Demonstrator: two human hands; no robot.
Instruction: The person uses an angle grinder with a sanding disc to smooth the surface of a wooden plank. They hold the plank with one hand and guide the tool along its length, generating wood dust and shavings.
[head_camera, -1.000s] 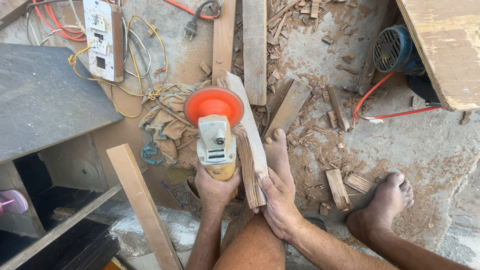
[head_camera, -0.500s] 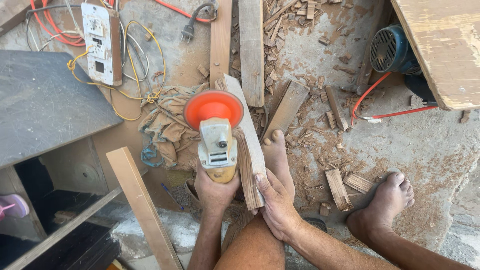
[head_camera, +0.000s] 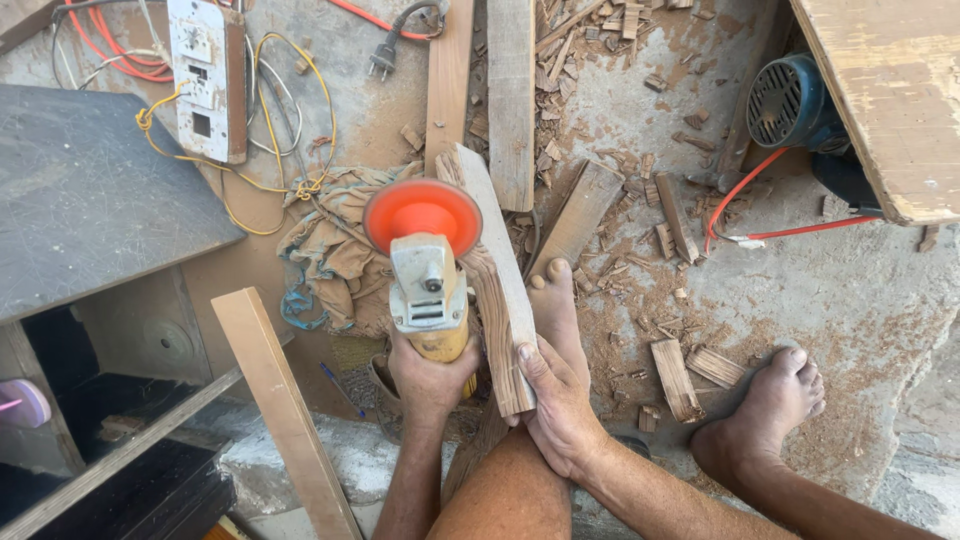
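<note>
My left hand (head_camera: 432, 378) grips the yellow body of an angle grinder (head_camera: 428, 290) with an orange disc guard (head_camera: 422, 215). The disc rests against the left side of a curved wooden piece (head_camera: 497, 270) that stands on edge. My right hand (head_camera: 556, 405) clamps the near end of that wooden piece, thumb on top. My bare foot (head_camera: 553, 300) lies along the right side of the wood, bracing it. My other foot (head_camera: 770, 405) rests on the dusty floor to the right.
Wood offcuts and sawdust (head_camera: 680, 370) litter the floor. Two planks (head_camera: 510, 90) lie ahead. A switch box with tangled wires (head_camera: 205, 75), a dirty rag (head_camera: 335, 250), a dark board (head_camera: 90, 190), a leaning batten (head_camera: 280, 400) and a blue motor (head_camera: 795, 100) under a bench (head_camera: 880, 90) surround me.
The grinder has slid slightly nearer along the wooden piece. Both hands keep their grips and the feet stay put.
</note>
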